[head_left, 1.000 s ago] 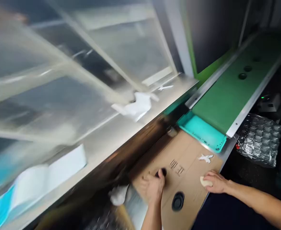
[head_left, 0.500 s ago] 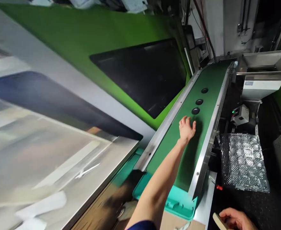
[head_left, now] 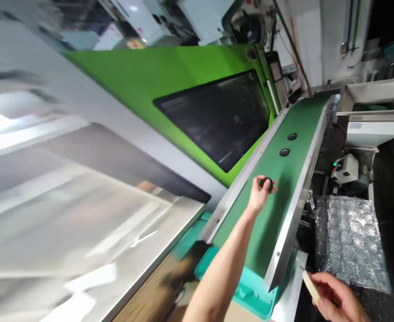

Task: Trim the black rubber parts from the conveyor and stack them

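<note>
My left hand (head_left: pixel 260 193) reaches out over the green conveyor belt (head_left: pixel 267 232), its fingers closed round a black round disc (head_left: pixel 266 184). Farther up the belt lie two more black discs, a nearer disc (head_left: pixel 284 152) and a farther disc (head_left: pixel 292 136). At the lower right, my right hand (head_left: pixel 338 295) grips a cream-coloured flat-handled tool (head_left: pixel 311 287). A thin dark tip seems to stick out of its front end, too small to make out clearly.
A teal plastic bin (head_left: pixel 254 298) sits under the belt's near end. Clear moulded plastic trays (head_left: pixel 354 241) lie right of the conveyor. A green machine (head_left: pixel 133 71) with a dark window runs along the left, beside a metal-topped table (head_left: pixel 156 250). A metal hopper (head_left: pixel 374 96) stands at the far right.
My left hand has closed on the nearest black disc and lifted it off the belt. My right hand, still gripping the cream tool, shows more in view. The camera view has shifted.
</note>
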`<state>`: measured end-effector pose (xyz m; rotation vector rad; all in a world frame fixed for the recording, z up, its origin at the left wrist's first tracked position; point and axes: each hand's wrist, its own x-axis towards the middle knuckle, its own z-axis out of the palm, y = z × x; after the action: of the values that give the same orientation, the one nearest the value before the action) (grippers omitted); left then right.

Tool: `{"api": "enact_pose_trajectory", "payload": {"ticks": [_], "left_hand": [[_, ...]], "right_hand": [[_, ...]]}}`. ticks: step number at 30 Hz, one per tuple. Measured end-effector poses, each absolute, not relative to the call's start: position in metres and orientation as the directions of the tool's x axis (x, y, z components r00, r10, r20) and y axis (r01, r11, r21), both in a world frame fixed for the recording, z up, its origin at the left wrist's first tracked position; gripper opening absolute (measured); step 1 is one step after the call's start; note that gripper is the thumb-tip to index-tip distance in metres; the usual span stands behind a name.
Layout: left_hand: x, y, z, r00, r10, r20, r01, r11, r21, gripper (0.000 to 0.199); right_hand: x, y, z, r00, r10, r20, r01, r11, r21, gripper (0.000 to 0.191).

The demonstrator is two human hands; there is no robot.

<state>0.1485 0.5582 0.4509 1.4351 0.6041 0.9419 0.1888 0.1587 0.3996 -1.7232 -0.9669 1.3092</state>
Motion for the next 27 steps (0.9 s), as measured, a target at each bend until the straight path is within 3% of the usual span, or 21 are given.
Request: {"api": "enact_pose_trajectory", "payload": {"ticks": [3, 5, 7, 10, 15, 18, 20, 24, 27], "left_hand": [[0.049, 0.473, 0.410, 0.570, 0.820, 0.055, -0.296, 0.142, 0.945, 0.060], [-0.006, 0.416, 0.376, 0.454, 0.886, -0.100, -0.401, 0.303, 0.864, 0.071], [-0.048, 0.367, 0.344, 0.340, 0.891, -0.299, -0.541, 0.446, 0.713, 0.081], [-0.093, 0.314, 0.307, 0.234, 0.853, -0.466, -0.767, 0.457, 0.451, 0.064], [-0.170, 0.265, 0.253, 0.116, 0.804, -0.583, -0.966, 0.228, 0.122, 0.044], [-0.214, 0.237, 0.227, 0.068, 0.778, -0.624, -0.996, 0.092, 0.006, 0.043], [-0.235, 0.220, 0.216, 0.040, 0.810, -0.586, -0.999, 0.027, -0.030, 0.042], [-0.257, 0.197, 0.207, -0.066, 0.813, -0.579, -0.995, -0.097, -0.023, 0.041], [-0.264, 0.191, 0.201, -0.102, 0.793, -0.601, -0.991, -0.135, -0.010, 0.045]], "right_hand": [[0.169, 0.194, 0.425, 0.080, 0.981, -0.176, 0.346, -0.192, -0.918, 0.083], [0.140, 0.220, 0.433, 0.065, 0.998, 0.015, 0.498, -0.020, -0.867, 0.070], [0.099, 0.246, 0.422, 0.046, 0.977, 0.208, 0.657, 0.127, -0.743, 0.058], [0.025, 0.276, 0.369, -0.067, 0.936, 0.345, 0.792, 0.260, -0.552, 0.051], [-0.080, 0.272, 0.254, -0.273, 0.946, 0.178, 0.824, 0.325, -0.464, 0.052], [-0.112, 0.250, 0.221, -0.505, 0.852, 0.139, 0.758, 0.515, -0.400, 0.047], [-0.127, 0.244, 0.214, -0.606, 0.789, 0.098, 0.707, 0.591, -0.389, 0.046], [-0.156, 0.244, 0.210, -0.562, 0.822, -0.098, 0.781, 0.487, -0.392, 0.051], [-0.168, 0.241, 0.208, -0.668, 0.712, -0.218, 0.726, 0.559, -0.401, 0.055]]}}
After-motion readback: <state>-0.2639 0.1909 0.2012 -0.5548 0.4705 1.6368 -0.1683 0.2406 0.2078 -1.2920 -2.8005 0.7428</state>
